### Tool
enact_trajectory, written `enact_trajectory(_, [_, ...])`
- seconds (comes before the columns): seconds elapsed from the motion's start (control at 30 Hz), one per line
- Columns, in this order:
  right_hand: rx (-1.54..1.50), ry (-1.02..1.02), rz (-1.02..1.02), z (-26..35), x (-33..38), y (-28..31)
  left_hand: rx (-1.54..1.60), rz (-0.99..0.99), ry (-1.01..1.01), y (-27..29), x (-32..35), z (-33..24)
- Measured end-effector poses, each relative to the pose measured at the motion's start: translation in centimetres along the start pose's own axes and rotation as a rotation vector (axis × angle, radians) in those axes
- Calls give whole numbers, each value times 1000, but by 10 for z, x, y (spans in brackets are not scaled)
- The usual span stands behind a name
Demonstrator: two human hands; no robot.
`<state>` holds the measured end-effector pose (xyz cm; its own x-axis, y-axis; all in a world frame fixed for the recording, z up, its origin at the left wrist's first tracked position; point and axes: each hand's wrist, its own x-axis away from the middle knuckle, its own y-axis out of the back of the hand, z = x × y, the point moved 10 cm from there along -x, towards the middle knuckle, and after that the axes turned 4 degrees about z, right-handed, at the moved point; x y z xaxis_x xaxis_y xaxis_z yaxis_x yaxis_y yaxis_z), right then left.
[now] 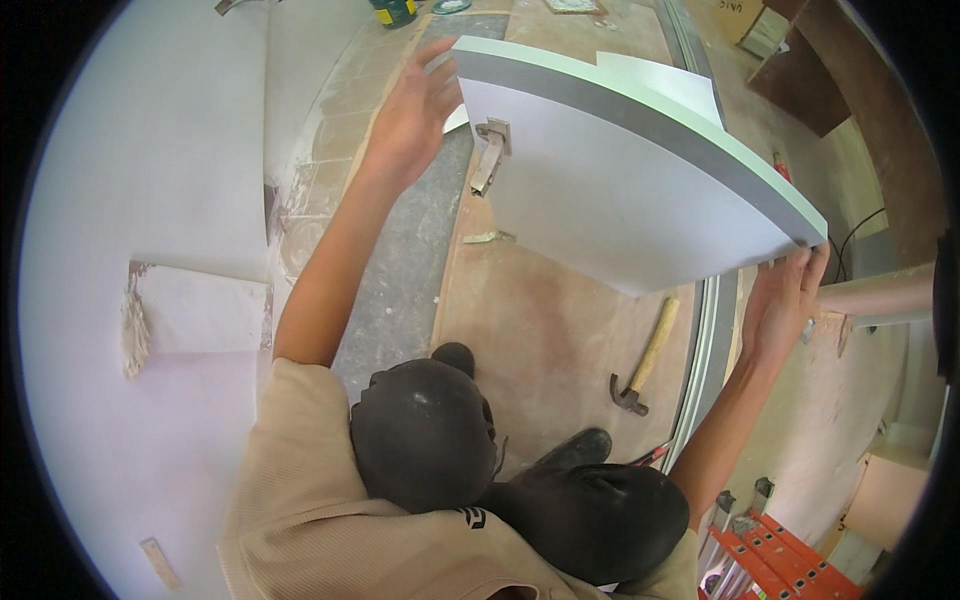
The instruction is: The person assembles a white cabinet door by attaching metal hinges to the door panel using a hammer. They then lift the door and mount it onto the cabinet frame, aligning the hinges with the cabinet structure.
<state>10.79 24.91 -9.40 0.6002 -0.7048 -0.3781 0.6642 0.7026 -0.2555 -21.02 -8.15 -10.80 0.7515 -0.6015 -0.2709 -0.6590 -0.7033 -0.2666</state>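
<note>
At L, the bare left hand [408,125] grasped the upper-left end of a flat white rectangular panel [590,190] w/ a dark-grey band along one edge; its fingers went partly out of sight behind. If that grip slackened, the end could've dropped, prob. toward the black-clad knees [425,430]. Next along, a silvery metal hinge [489,158] stuck out near the panel's L end; a knock might've bent it. Mid-right, a claw hammer w/ pale wooden handle [652,348] lay on the brown floor sheet [540,310], near the panel's bottom corner; careless lowering could've chipped that corner on it. At R, the bare right hand [778,305] grasped the other end, seemingly by the fingers mostly, so a slip looked likelier there, maybe onto the pale metal track [697,380].

Panel was held up btwn both hands, ahead of the wearer; couldn't tell if its bottom corner touched the sheet. Hinge face looked back at wearer, banded edge uppermost. Long axis apparently ran hand to hand, upper left to lower right, R end nearer; hinge arm pointed down & wearer-ward.
</note>
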Motion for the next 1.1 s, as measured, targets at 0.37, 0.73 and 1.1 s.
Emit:
enact_trajectory(0.37, [-349, -1218, -35, -162, 111, 36, 256, 100, 1133, 46, 59, 144])
enact_trajectory(0.73, [-393, -1042, 2, -123, 94, -3, 310, 21, 1028, 5, 70, 121])
enact_trajectory(1.1, [-221, -761, 339, -62, 16, -39, -114, 327, 685, -37, 22, 25])
